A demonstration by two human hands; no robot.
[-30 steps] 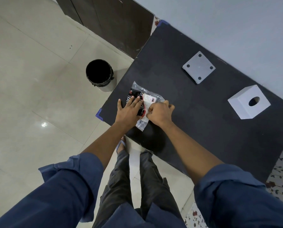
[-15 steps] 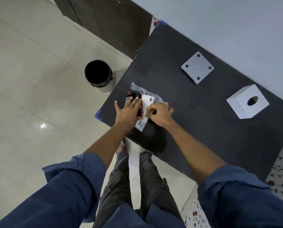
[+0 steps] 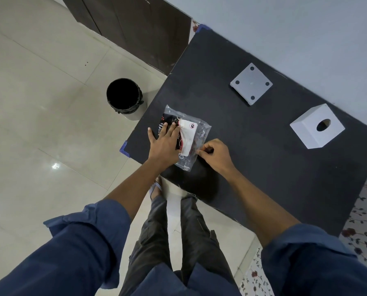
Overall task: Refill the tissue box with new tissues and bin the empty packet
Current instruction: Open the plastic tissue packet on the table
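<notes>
A clear plastic tissue packet (image 3: 191, 133) with black, red and white print lies near the left front corner of the black table (image 3: 253, 150). My left hand (image 3: 164, 144) presses flat on the packet's left part, fingers spread. My right hand (image 3: 213, 154) pinches the packet's right edge between thumb and fingertips. The white cube-shaped tissue box (image 3: 317, 129), with a round hole on top, sits at the table's right. Its flat white base plate (image 3: 251, 83), with a dark dot at each corner, lies apart at the back.
A black-lined bin (image 3: 124, 97) stands on the tiled floor just left of the table. Dark cabinet doors (image 3: 135, 24) rise behind it. A white wall runs along the table's far edge. A floral mat (image 3: 366, 221) lies at the right. My legs are below the table's front edge.
My right hand has slid from the top of the packet to its right edge, pulling there. My left hand stays pressed on the packet.
</notes>
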